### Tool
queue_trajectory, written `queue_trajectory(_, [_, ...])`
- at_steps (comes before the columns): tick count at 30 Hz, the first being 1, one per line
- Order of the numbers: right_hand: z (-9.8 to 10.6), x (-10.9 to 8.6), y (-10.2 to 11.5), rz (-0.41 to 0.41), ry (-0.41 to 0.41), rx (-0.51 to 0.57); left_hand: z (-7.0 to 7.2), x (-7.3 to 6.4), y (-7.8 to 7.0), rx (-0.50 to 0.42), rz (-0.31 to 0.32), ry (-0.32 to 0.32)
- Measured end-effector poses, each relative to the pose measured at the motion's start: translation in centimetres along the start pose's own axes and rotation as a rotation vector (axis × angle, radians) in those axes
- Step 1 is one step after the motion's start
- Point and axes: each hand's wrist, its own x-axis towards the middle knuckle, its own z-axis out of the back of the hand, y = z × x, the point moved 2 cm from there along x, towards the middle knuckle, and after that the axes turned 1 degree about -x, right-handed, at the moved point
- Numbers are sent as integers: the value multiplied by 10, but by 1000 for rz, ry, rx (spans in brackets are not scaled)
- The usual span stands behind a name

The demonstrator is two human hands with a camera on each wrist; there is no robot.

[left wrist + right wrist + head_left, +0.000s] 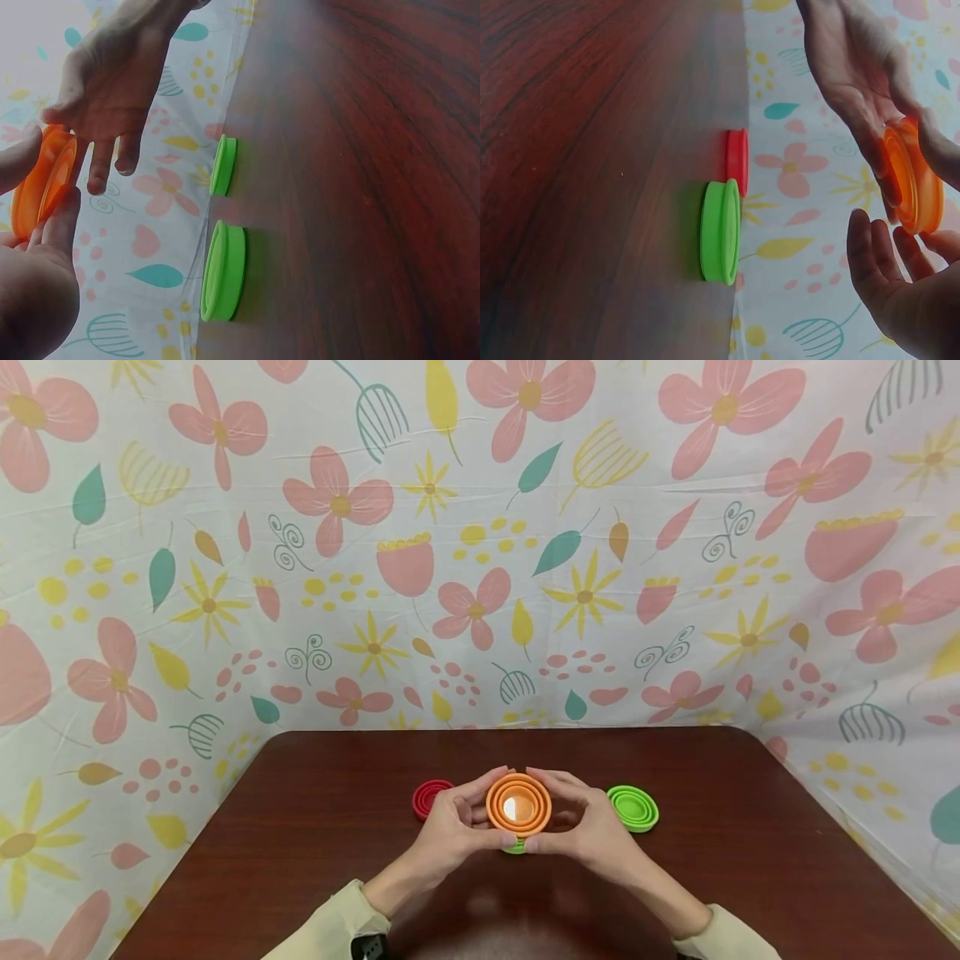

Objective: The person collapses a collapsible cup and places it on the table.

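An orange collapsible cup [518, 807], pressed flat into concentric rings, is held up above the table with its ringed face toward the head camera. My left hand [448, 831] grips its left side between thumb and fingers. From the right side, my right hand [600, 833] pinches the same cup, thumb at the lower edge and fingers at the upper edge. A green collapsible cup [514, 846] lies below and behind the orange one, mostly hidden in the head view. In the left wrist view the orange cup [46, 180] shows nearly edge-on between both hands.
A flattened red collapsible cup [430, 798] lies left of the hands, partly covered by the left one. Another flattened green cup [632, 808] lies to the right. All rest on a dark brown table [337, 768], backed by a flower-patterned cloth [480, 610].
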Motion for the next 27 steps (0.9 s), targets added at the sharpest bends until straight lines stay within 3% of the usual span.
queue_trajectory(8, [2, 4, -3, -20, 16, 9, 2, 3, 2, 19, 3, -25])
queue_trajectory(14, [4, 10, -4, -23, 19, -53, 4, 8, 4, 39, -16, -43])
queue_trajectory(27, [10, 33, -17, -119, 27, -29, 17, 29, 6, 129, -17, -87])
